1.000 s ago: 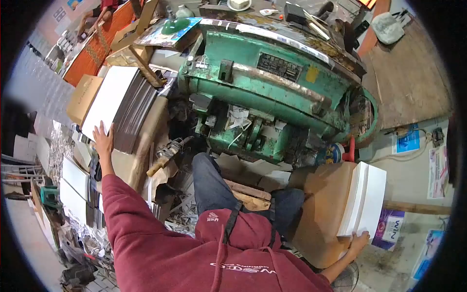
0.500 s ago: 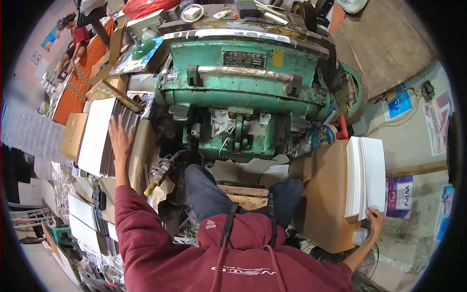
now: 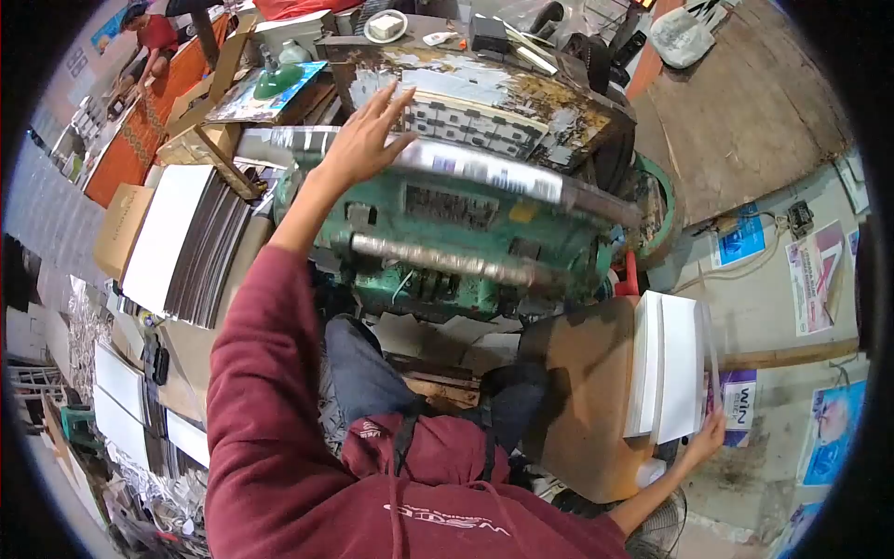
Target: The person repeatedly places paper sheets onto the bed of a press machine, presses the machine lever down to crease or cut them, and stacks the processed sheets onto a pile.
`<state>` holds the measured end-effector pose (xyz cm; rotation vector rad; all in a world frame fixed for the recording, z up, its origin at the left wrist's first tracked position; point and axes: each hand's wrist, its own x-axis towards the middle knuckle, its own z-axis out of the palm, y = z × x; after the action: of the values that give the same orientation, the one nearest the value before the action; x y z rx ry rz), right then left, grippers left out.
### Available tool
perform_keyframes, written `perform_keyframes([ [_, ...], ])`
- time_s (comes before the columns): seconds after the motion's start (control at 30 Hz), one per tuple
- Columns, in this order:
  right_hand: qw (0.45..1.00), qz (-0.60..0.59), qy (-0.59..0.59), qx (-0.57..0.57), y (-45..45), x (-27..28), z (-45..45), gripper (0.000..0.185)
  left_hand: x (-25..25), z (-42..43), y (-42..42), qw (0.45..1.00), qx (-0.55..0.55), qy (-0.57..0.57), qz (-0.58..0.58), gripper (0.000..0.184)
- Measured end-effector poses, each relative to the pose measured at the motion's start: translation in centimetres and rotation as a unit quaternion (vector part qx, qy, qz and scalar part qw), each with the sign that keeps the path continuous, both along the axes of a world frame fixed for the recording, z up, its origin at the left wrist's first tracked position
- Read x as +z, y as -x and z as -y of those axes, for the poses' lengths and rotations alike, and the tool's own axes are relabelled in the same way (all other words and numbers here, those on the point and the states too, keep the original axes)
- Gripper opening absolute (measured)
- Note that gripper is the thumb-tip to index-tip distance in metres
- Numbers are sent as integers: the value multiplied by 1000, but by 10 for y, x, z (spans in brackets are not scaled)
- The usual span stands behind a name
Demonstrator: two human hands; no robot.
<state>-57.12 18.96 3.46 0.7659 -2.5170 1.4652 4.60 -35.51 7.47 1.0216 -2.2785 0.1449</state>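
My left hand (image 3: 365,140) is raised with fingers spread at the upper edge of the green machine (image 3: 447,210), holding nothing. The machine's front plate is tilted away from the back bed, where a die with dark blocks (image 3: 475,126) shows. At the right, my right hand (image 3: 710,434) pinches the lower end of a thin sheet (image 3: 712,359), seen nearly edge-on beside the white sheet stack (image 3: 678,368). That stack lies on a brown board (image 3: 582,391). Another pile of white-topped sheets (image 3: 168,238) lies at the left.
A green lamp shade (image 3: 277,82) stands behind the left pile. A cardboard box (image 3: 121,228) sits beside that pile. On the machine's top are a white dish (image 3: 386,26) and a black box (image 3: 488,34). A person (image 3: 156,42) is in the far left background.
My left hand has moved from the left pile up to the machine. The machine's front plate has swung towards me, exposing the die. At the right, a sheet has separated from the stack.
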Motion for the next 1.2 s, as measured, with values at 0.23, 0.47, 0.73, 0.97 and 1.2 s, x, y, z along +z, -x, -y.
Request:
perform_keyframes([
  [0.23, 965, 42, 46, 256, -114, 77, 173, 29, -101, -3, 11, 868, 25, -443, 223, 87],
  [0.47, 863, 257, -35, 433, -203, -24, 269, 29, -66, -230, -41, 948, -67, -227, 214, 78],
  [0.73, 780, 285, -215, 514, -234, -69, 363, 50, 7, -272, -142, 976, 117, -164, 85, 62],
  [0.97, 904, -115, -104, 399, -223, -1, 333, 66, 28, -246, -287, 846, 514, 69, 127, 75],
  [1.2, 941, -202, -210, 171, -125, -13, 223, 60, -142, -185, -465, 861, 485, -110, 104, 68],
])
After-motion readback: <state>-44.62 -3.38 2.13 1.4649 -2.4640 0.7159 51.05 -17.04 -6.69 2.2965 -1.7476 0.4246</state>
